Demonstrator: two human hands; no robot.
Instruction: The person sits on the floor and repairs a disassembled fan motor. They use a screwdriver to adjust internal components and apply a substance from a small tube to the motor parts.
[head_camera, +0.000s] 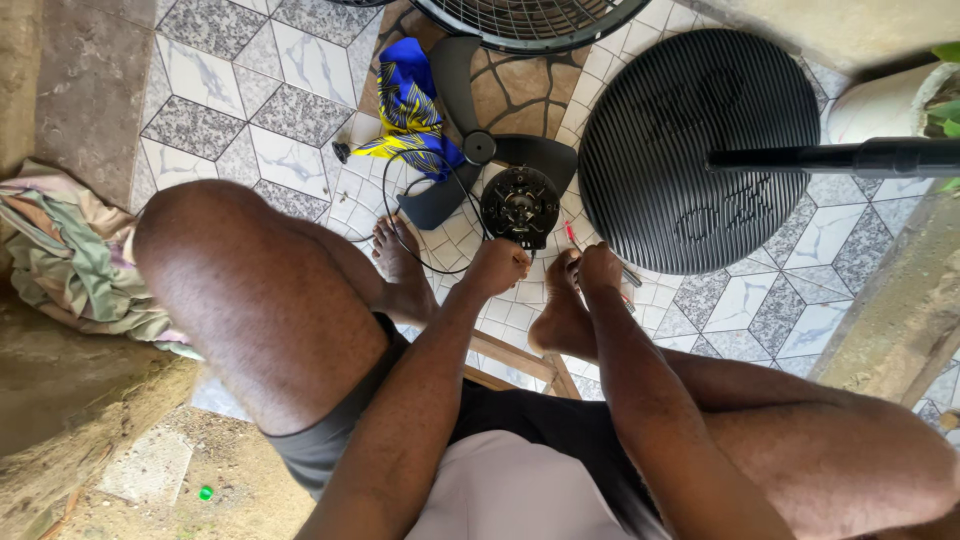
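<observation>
Patterned tile floor, outdoors. Left hand curled closed at the lower edge of the black fan motor, touching it. Right hand fisted beside a red-handled tool; hold unclear. Fan blade behind the motor, round base right.

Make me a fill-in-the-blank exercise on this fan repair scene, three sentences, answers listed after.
1. The left hand rests on the round black fan ____, which lies on the tiled floor.
2. The fan blade beside it has ____ vanes.
3. The blue and yellow cloth lies to the ____ of the fan blade in the picture.

Missing words: motor; three; left
</observation>
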